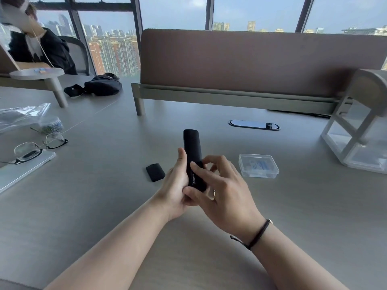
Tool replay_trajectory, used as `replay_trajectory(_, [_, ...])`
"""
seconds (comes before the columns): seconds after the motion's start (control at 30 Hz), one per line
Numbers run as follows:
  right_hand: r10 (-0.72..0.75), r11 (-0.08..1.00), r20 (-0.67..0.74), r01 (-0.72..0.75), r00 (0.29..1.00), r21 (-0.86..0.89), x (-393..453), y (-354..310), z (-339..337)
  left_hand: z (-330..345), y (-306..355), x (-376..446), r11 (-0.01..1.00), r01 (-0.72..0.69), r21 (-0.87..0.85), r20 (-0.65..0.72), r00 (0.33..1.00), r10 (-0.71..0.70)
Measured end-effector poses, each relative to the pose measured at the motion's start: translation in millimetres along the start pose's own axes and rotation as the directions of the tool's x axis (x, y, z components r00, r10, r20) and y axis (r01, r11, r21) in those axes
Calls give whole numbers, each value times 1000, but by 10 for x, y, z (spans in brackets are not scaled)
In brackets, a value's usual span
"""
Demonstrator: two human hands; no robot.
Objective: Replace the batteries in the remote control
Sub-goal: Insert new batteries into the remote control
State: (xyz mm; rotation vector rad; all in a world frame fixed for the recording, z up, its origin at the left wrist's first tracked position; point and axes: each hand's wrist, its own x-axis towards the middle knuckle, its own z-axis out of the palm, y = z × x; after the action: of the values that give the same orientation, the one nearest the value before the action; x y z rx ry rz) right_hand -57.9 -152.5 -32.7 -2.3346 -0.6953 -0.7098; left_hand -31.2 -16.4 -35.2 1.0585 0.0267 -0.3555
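A black remote control point(192, 146) is held upright above the grey table point(104, 185), back side facing me. My left hand point(177, 185) grips its lower end from the left, thumb along its edge. My right hand point(219, 187) reaches over the open battery bay at the lower end, fingers pressing on what is inside; I cannot tell if it holds a battery. The detached black battery cover point(155, 172) lies on the table to the left of my hands. A clear plastic box point(258, 168) with blue-labelled contents sits to the right.
Glasses point(39, 146) rest on a silver laptop point(23, 170) at the left, beside a plastic bag point(18, 118). A desk divider point(240, 65) stands behind, a cable port point(254, 124) before it, a white rack point(356, 132) at the right. A person sits at the far left.
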Motion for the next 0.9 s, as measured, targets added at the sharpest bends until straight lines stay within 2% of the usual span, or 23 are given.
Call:
replay_trajectory(0.13, [-36,999,-2,36,999,-22,2,0,-7,5,-10,-20,1000,18,21,18,1000,-18])
replay_trajectory(0.27, [-125,985,-4,124,992,-120,21,7,-33,-23,-19,-2,1000,15,-7,33,999,-15])
replay_trajectory(0.37, [-222,962,-85,203,971,-184,29,-14,-33,3,13,-6,999,28,-46,14,1000,-27])
replay_trajectory(0.5, [-298,950,-184,272,937,-155,16,-46,-16,28,43,16,982,48,-181,-20,998,-52])
replay_trajectory(0.7, [-210,977,-151,202,966,-70,0,-18,73,-8,29,59,985,61,-161,-65,995,-73])
replay_trajectory(0.8, [-123,992,-133,124,983,-1,-6,4,78,11,53,30,984,58,-167,-47,997,-66])
replay_trajectory(0.9, [-92,991,-155,105,984,82,6,20,34,38,75,-7,983,28,-181,-19,999,-32])
